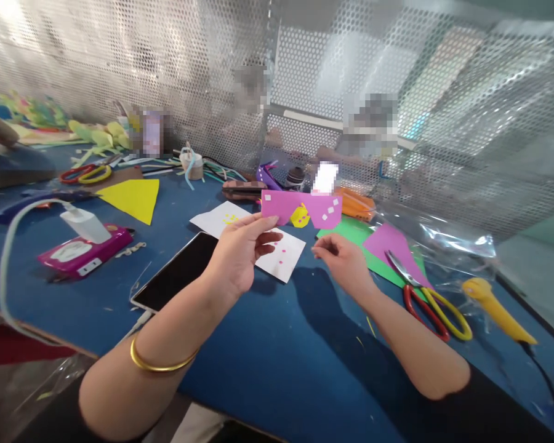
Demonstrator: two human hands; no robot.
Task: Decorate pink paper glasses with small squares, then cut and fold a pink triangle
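My left hand [242, 252] pinches the left end of a pink paper strip [305, 208] and holds it up above the blue table [268, 357]. Small white squares and a yellow cut-out are stuck on the strip. My right hand [341, 255] hovers just below the strip's right end, fingers curled into a pinch; whether anything tiny is in it I cannot make out. Under the hands lies a white sheet [277, 258] with small pink and yellow bits. A dark tablet [178, 274] lies beside my left wrist.
Red-and-yellow scissors [431, 301] lie on green [351, 237] and pink paper [390, 243] to the right, next to a yellow cutter [498, 307]. On the left are a pink power strip with a white charger [85, 243], a yellow paper triangle [133, 198] and more scissors [85, 174]. Other people sit behind the mesh screen [305, 80].
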